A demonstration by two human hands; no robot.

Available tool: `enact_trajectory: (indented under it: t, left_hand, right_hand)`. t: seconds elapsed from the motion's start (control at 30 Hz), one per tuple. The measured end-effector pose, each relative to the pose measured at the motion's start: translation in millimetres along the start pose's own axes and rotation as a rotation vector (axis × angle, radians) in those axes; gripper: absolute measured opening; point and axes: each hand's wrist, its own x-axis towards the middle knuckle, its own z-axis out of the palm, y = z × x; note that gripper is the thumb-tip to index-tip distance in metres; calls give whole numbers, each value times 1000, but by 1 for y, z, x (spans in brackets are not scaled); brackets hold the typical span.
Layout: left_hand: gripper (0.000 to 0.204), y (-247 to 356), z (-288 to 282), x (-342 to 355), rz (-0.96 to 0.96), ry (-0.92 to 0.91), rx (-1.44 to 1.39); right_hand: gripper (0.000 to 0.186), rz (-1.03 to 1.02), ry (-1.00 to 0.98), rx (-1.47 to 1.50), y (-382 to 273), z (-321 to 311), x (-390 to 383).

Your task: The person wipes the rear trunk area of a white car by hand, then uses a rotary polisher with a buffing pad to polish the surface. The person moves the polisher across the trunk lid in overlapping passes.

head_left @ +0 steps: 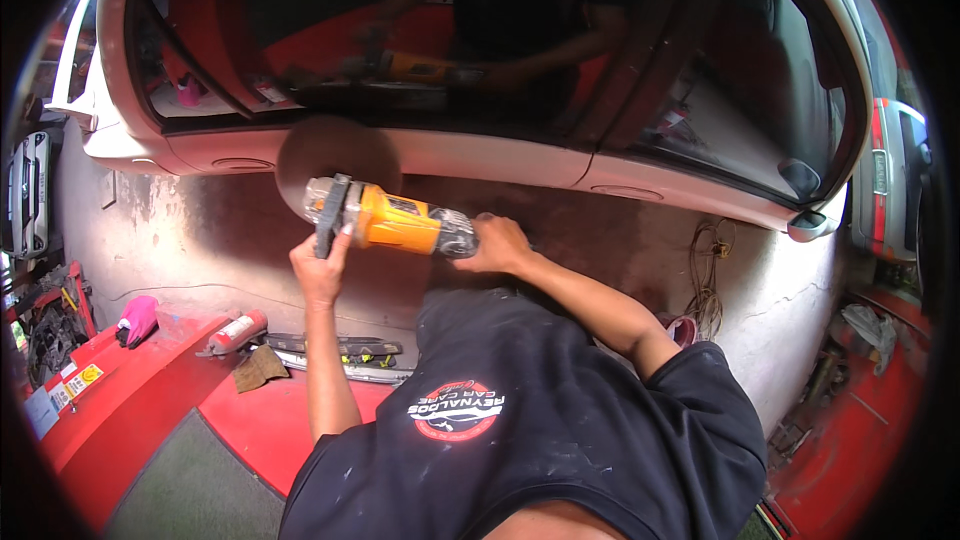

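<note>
In both hands I hold a yellow and black power polisher (400,222), level across my front. My left hand (320,268) is closed around the dark handle at its metal head. My right hand (497,243) wraps around the black rear end of its body. A large round grey-brown disc (338,152) at the head looks smeared, as if spinning. It lies against or just in front of the pale car's side (480,152), below the dark window; I cannot tell whether it touches. The window (300,20) reflects my arms and the tool.
A coiled cable (708,280) lies on the concrete floor at right. On the red platform (150,390) at left are a fire extinguisher (240,331), a brown cloth (261,370) and a pink item (138,320). The car's side mirror (812,224) sticks out at right.
</note>
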Motion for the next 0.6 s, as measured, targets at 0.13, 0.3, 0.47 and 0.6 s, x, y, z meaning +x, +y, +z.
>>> enact_trajectory:
  t: [0.13,0.3,0.47,0.6]
  left_hand:
    - [29,26,56,-42,-27,-78,45]
    - [28,65,120,-88,114,-152,165]
    - [27,96,164,-108,148,-258,181]
    - [25,103,168,-105,184,-202,168]
  right_hand:
    - [56,52,-9,46,51,-24,-57]
    - [58,163,-41,37,108,-37,-133]
    - [57,194,42,78,145,-52,-181]
    - [57,160,91,97,150,-54,-179]
